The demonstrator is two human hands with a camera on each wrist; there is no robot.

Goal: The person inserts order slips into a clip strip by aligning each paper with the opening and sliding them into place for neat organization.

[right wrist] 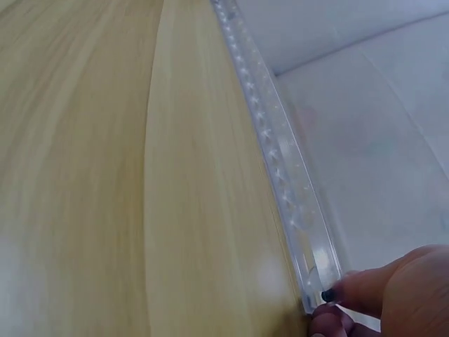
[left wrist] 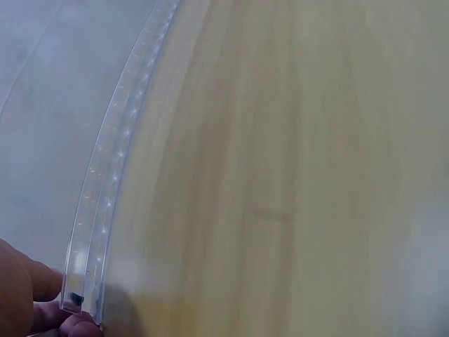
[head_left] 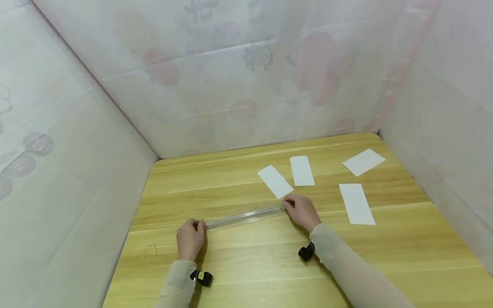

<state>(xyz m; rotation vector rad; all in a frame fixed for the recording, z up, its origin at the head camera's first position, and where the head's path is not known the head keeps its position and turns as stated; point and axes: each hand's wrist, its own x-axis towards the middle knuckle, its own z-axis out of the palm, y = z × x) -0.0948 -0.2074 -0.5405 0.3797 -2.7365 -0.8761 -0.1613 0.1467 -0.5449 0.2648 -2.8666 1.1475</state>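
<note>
Clear plastic strip (head_left: 246, 215) runs lengthwise between the two hands over the wood-grain tabletop (head_left: 246, 265), its right end farther from me than its left. On my feed, the left hand (head_left: 190, 238) pinches the left end between thumb and fingers, with hardly any gap beyond the strip's thickness. I see the right hand (head_left: 302, 211) gripping the other end the same way, thumb and curled fingers closed on it. Both wrist views show me a row of small glinting bumps along the strip; I cannot tell whether it touches the wood. Just beyond the right hand I have one white paper slip (head_left: 275, 182), with a second slip (head_left: 302, 170) beside it. Two more slips (head_left: 357, 204) lie farther right.
</note>
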